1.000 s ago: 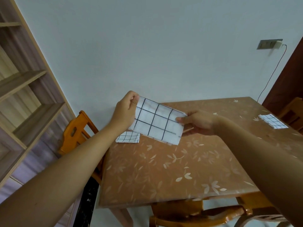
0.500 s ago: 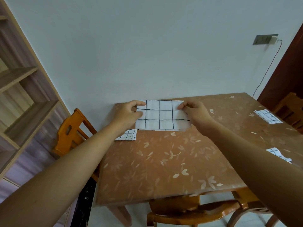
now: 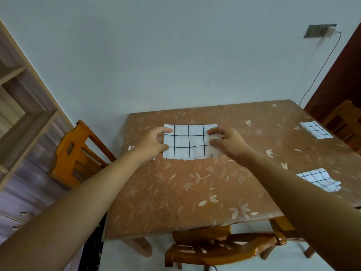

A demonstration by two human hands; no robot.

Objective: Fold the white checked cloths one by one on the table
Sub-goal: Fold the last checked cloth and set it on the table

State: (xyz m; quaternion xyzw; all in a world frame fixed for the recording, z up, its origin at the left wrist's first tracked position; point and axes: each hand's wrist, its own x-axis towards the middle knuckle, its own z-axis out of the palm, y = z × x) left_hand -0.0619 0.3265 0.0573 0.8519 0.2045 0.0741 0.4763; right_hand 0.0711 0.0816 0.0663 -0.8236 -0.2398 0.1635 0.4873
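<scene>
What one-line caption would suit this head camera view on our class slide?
Both hands, left hand and right hand, pinch a folded checked cloth on the leaf-patterned table.

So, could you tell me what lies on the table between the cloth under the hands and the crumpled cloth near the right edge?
Head view: nothing, only the bare table, crossed by the right forearm.

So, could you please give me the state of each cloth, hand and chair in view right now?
Centre cloth: folded, flat on table, held at both ends.
Left hand: gripping its left end.
Right hand: gripping its right end.
Far right cloth: folded, untouched.
Near right cloth: rumpled, unfolded.
Left chair: empty.
</scene>
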